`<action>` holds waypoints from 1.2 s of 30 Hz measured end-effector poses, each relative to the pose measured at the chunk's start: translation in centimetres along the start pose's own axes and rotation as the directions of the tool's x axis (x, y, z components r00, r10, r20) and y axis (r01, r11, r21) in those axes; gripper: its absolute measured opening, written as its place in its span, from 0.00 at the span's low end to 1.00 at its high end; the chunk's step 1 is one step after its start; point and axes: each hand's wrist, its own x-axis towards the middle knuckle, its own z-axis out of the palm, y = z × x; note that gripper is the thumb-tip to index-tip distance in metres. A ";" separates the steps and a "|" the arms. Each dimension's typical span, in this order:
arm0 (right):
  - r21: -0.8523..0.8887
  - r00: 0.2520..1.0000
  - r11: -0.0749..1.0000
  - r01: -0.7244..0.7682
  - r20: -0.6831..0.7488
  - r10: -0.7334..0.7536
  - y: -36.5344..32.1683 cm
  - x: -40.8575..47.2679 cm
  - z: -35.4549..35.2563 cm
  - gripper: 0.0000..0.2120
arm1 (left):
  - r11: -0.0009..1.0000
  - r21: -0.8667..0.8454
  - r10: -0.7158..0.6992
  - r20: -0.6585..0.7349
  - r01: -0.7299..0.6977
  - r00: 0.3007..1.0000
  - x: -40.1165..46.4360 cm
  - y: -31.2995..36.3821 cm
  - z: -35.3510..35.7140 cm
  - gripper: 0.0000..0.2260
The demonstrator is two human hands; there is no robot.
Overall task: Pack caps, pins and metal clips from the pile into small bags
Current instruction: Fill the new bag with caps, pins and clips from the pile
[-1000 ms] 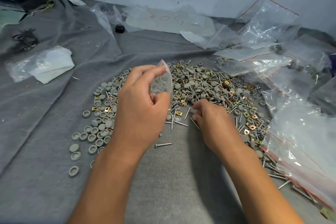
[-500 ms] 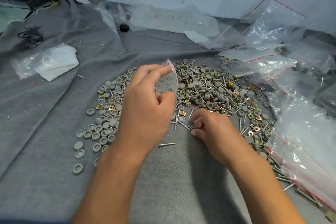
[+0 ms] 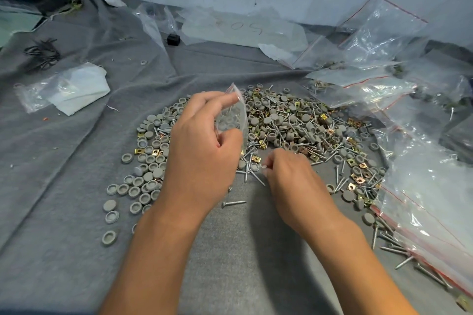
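Small bag (image 3: 234, 120) in left hand (image 3: 202, 151)

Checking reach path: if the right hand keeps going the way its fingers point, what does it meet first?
Likely the loose pins lying just ahead of the right hand, at the near edge of the pile; the left hand with its small bag sits close beyond. Depth is unclear.

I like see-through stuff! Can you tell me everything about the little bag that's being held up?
The small bag is clear, thin, crinkly plastic, held upright above the pile of parts. The left hand pinches it, fingers at its top edge and thumb lower down. Through the plastic you can see a few grey caps already inside. Its top corner pokes up in a point. The right hand is not touching it.
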 end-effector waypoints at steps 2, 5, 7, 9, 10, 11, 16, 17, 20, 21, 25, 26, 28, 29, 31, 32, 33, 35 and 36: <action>0.069 0.998 0.998 0.011 -0.068 -0.006 -0.6 0.3 0.0 0.03 | 1.000 0.007 0.009 -0.003 -0.009 1.000 0.1 0.0 0.1 0.20; 0.000 0.997 0.999 0.047 -0.064 -0.047 -1.2 0.2 0.8 0.07 | 1.000 0.004 0.013 0.003 -0.013 1.000 0.1 0.0 0.1 0.21; -0.027 0.999 0.999 0.025 -0.044 -0.026 -1.1 0.1 1.2 0.10 | 1.000 0.003 0.016 0.006 -0.016 1.000 0.0 0.0 0.1 0.22; -0.056 0.999 0.998 -0.001 -0.041 -0.002 -0.7 0.0 1.4 0.13 | 1.000 0.000 0.019 0.007 -0.019 1.000 0.0 0.0 0.1 0.21; -0.027 0.999 1.000 -0.001 -0.047 0.000 -0.4 0.1 1.3 0.13 | 1.000 -0.001 0.019 0.009 -0.019 1.000 0.0 0.0 0.0 0.21; 0.067 0.998 0.998 -0.010 -0.068 0.015 -0.1 0.3 1.0 0.12 | 1.000 0.000 0.018 0.016 -0.018 1.000 0.0 -0.1 0.0 0.21; 0.593 0.885 0.761 0.263 -0.463 0.054 0.0 1.3 -2.9 0.08 | 0.999 -0.031 0.030 0.130 -0.026 0.991 -0.1 -0.1 0.3 0.23; 0.621 0.848 0.704 0.346 -0.528 0.049 -0.4 1.1 -3.6 0.07 | 0.999 -0.036 0.044 0.162 -0.039 0.986 -0.1 -0.1 0.4 0.23; 0.569 0.780 0.668 0.479 -0.626 -0.026 -2.0 0.4 -4.5 0.07 | 0.996 -0.061 0.072 0.262 -0.058 0.963 -0.3 0.1 0.8 0.24; 0.516 0.762 0.695 0.501 -0.644 -0.070 -2.4 0.2 -4.4 0.07 | 0.996 -0.058 0.077 0.286 -0.063 0.955 -0.3 0.2 0.8 0.23; 0.320 0.737 0.816 0.481 -0.651 -0.179 -2.2 0.2 -3.9 0.07 | 0.995 -0.057 0.093 0.302 -0.080 0.949 -0.3 0.2 0.9 0.20; 0.308 0.751 0.832 0.461 -0.635 -0.181 -2.0 0.2 -3.9 0.07 | 0.995 -0.051 0.094 0.300 -0.083 0.949 -0.3 0.2 0.9 0.20; 0.326 0.781 0.842 0.430 -0.602 -0.166 -1.6 0.1 -3.8 0.08 | 0.995 -0.035 0.097 0.306 -0.091 0.947 -0.3 0.1 0.9 0.22; 0.344 0.790 0.839 0.422 -0.594 -0.154 -1.4 0.1 -3.8 0.08 | 0.996 -0.032 0.094 0.311 -0.089 0.946 -0.3 0.1 0.9 0.22; 0.354 0.786 0.832 0.427 -0.601 -0.148 -1.1 0.0 -3.8 0.08 | 0.996 -0.032 0.086 0.316 -0.080 0.945 -0.4 0.1 0.8 0.22; 0.360 0.780 0.825 0.435 -0.608 -0.147 -0.9 0.0 -3.9 0.08 | 0.996 -0.031 0.085 0.317 -0.079 0.945 -0.4 0.1 0.8 0.23; 0.372 0.777 0.816 0.442 -0.614 -0.141 -0.7 0.0 -3.9 0.07 | 0.996 -0.033 0.088 0.314 -0.082 0.945 -0.5 0.1 0.8 0.23; 0.397 0.777 0.807 0.438 -0.618 -0.118 -0.2 0.2 -3.9 0.11 | 0.993 -0.051 0.114 0.295 -0.103 0.949 -0.4 0.2 0.8 0.23; 0.402 0.783 0.808 0.431 -0.612 -0.113 0.0 0.3 -4.0 0.13 | 0.991 -0.065 0.133 0.280 -0.120 0.951 -0.4 0.3 0.7 0.22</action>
